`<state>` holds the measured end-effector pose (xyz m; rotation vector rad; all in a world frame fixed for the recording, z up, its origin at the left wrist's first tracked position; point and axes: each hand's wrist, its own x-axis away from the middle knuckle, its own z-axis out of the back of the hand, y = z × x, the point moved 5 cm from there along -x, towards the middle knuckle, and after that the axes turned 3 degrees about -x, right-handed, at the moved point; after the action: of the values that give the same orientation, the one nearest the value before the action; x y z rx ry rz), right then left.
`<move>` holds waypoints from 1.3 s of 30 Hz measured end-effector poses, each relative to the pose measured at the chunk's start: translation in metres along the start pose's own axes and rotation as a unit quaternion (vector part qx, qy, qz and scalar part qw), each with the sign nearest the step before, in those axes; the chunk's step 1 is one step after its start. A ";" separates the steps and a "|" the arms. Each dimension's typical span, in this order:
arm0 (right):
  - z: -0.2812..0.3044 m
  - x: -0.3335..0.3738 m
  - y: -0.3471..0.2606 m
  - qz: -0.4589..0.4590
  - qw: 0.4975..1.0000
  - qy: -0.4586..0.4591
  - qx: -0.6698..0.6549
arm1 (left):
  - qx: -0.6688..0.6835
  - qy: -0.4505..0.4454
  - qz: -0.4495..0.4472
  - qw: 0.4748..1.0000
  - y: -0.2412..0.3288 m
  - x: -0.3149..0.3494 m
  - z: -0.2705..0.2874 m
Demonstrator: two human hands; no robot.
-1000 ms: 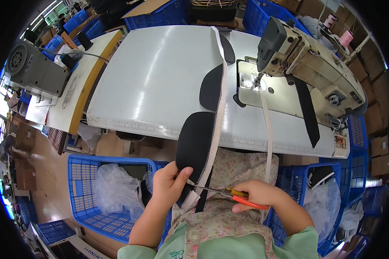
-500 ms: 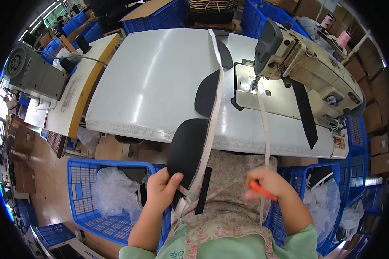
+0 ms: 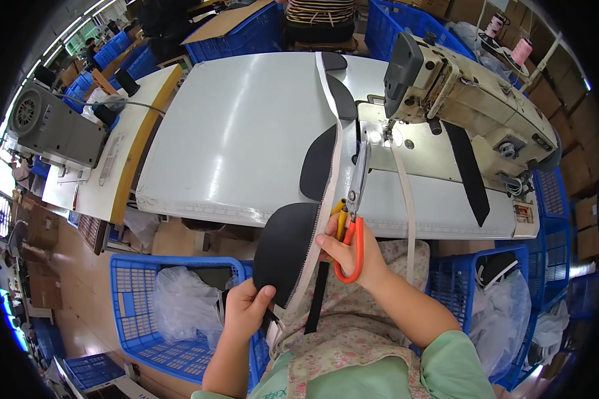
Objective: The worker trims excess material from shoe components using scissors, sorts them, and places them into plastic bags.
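A chain of rounded black fabric panels, joined along one edge by a pale tape point(image 3: 329, 166), runs from the table's far side toward me. My left hand point(image 3: 245, 311) is closed on the lower edge of the nearest panel point(image 3: 283, 249). My right hand point(image 3: 359, 256) holds scissors point(image 3: 358, 236) with orange handles, blades pointing away and lying together. Its thumb and fingers also touch the pale tape beside that panel. Slim yellow pieces point(image 3: 341, 219) show beside the fingers; their kind is unclear. A narrow black strip point(image 3: 317, 299) hangs below my right hand.
A sewing machine point(image 3: 472, 100) stands at right on the white table point(image 3: 213, 133), with a pale strip point(image 3: 404, 179) trailing from its needle and a black strip point(image 3: 466, 173) beside it. Blue baskets point(image 3: 173, 256) with plastic-wrapped items flank me. Another machine point(image 3: 56, 123) is at left.
My right hand has moved left and up from the hanging pale strip to the panel's taped edge, with the scissors now plainly visible. The left hand and nearest panel have shifted slightly down.
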<state>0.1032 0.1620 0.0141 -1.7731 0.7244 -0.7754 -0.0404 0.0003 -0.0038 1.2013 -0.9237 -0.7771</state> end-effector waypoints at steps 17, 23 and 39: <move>0.001 0.006 -0.009 0.014 1.000 0.000 0.003 | 0.017 -0.018 0.041 0.999 -0.002 0.001 -0.003; -0.003 0.012 -0.013 0.015 0.999 -0.029 0.043 | 0.049 -0.011 0.038 0.998 -0.001 0.001 -0.005; -0.009 0.012 -0.011 -0.029 0.995 -0.037 -0.086 | 0.092 -0.023 0.051 0.994 0.004 0.004 -0.014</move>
<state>0.1053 0.1509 0.0287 -1.9759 0.7104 -0.6976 -0.0261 0.0031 -0.0005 1.2895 -1.1043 -0.6519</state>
